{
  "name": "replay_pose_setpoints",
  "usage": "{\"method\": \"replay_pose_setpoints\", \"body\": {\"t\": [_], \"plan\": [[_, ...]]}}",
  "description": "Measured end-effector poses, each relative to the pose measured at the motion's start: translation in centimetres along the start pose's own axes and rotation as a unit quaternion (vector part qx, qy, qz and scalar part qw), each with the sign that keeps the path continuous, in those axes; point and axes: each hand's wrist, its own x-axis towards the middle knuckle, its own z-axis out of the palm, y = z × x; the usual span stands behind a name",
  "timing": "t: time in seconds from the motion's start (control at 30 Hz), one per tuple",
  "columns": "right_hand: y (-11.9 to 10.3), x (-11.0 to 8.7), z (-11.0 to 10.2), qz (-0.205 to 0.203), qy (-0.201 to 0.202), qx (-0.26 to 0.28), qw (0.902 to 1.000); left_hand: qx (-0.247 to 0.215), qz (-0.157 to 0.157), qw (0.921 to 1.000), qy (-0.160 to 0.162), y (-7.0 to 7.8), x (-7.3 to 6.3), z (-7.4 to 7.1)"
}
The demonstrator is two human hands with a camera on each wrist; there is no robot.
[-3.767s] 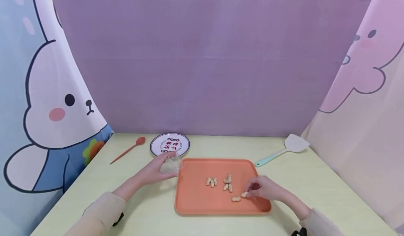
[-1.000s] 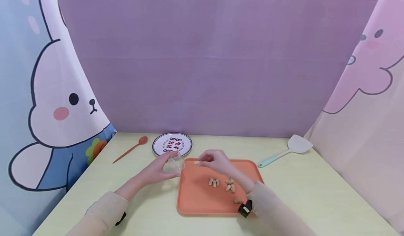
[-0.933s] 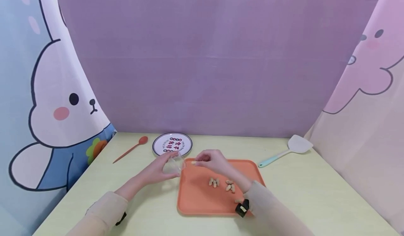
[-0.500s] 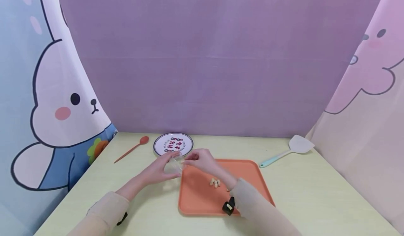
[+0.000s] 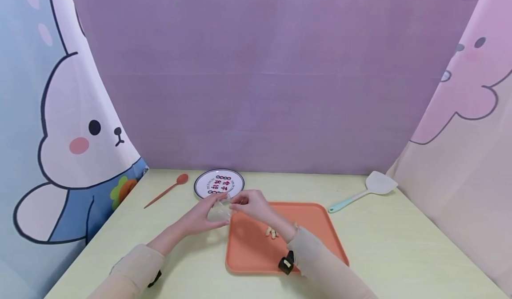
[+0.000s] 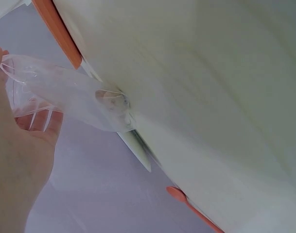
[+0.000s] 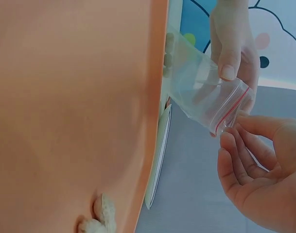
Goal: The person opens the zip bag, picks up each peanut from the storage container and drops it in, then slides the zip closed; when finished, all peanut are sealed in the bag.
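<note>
My left hand (image 5: pixel 200 214) grips a clear zip-lock bag (image 5: pixel 221 210) near its mouth, over the tray's left edge. The bag (image 7: pixel 196 82) hangs tilted, its red seal strip at the top, and several peanuts (image 7: pixel 167 60) lie at its bottom. My right hand (image 5: pixel 254 205) is at the bag's mouth; in the right wrist view its thumb and fingertips pinch the bag's lip, with no peanut showing between them. Peanuts (image 5: pixel 272 233) lie in a small group on the orange tray (image 5: pixel 252 261). My right forearm hides much of the tray's right half.
A round plate (image 5: pixel 204 184) with red lettering stands behind the bag. To its left lies a red spoon (image 5: pixel 166 191). A spatula (image 5: pixel 378 183) with a mint handle lies beyond the tray's right corner. A purple curtain (image 5: pixel 264 77) hangs behind the table.
My right hand has carried a peanut from the tray's right side leftward to the bag's mouth; that peanut no longer shows in its fingers. My left hand has stayed holding the bag.
</note>
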Motion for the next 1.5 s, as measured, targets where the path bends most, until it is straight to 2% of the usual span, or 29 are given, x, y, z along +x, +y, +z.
{"method": "replay_pose_setpoints", "body": {"t": [0.17, 0.33, 0.6, 0.7, 0.83, 0.93, 1.07, 1.23, 1.3, 1.5], "plan": [[-0.1, -0.5, -0.6, -0.001, -0.003, -0.005, 1.0, -0.002, 0.003, 1.0, 0.003, -0.1, -0.1, 0.2], [-0.3, -1.6, -2.1, 0.009, -0.001, 0.004, 0.9999, 0.0, 0.005, 1.0, 0.008, -0.1, -0.1, 0.2], [0.7, -4.4, -4.9, -0.03, 0.002, -0.017, 0.9994, 0.006, -0.003, 1.0, 0.004, 0.0, 0.0, -0.1], [1.3, -5.7, -5.8, -0.021, -0.013, -0.01, 0.9997, 0.005, -0.004, 1.0, 0.001, 0.1, 0.0, -0.1], [2.0, -7.5, -7.1, 0.014, -0.047, 0.015, 0.9987, 0.004, -0.005, 1.0, 0.001, 0.1, 0.0, 0.0], [2.8, -8.9, -7.9, 0.024, -0.053, 0.017, 0.9982, 0.005, -0.002, 1.0, 0.002, 0.2, 0.0, 0.0], [2.5, -10.4, -9.0, -0.012, -0.029, -0.015, 0.9994, 0.006, 0.001, 1.0, 0.0, 0.2, 0.1, 0.1], [4.1, -11.8, -9.9, -0.054, -0.019, -0.028, 0.9979, 0.005, 0.003, 1.0, -0.003, 0.1, 0.1, 0.2], [5.6, -12.2, -10.1, -0.052, -0.03, -0.019, 0.998, 0.004, 0.004, 1.0, -0.003, 0.1, 0.1, 0.2], [6.8, -13.3, -10.8, -0.014, -0.075, 0.002, 0.9971, 0.007, 0.006, 1.0, -0.001, 0.0, 0.1, 0.3]]}}
